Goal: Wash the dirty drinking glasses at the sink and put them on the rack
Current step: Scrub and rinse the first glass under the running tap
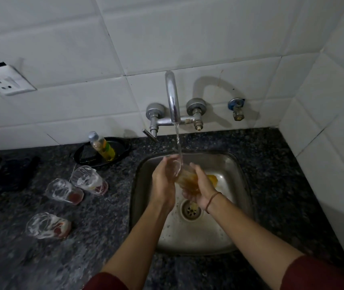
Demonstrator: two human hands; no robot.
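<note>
Over the steel sink I hold a clear drinking glass tilted under the running tap, its mouth toward the stream. My left hand cups the mouth end. My right hand grips the lower part, where brownish-orange liquid shows. Three dirty glasses stand on the dark counter to the left: one nearest the sink, one beside it, one closer to me. All three carry white foam and reddish dregs.
A dish-soap bottle lies on a black tray behind the glasses. A yellow thing lies in the basin behind my right hand. The drain is below my hands. A wall socket is at the left, a tiled corner wall at the right.
</note>
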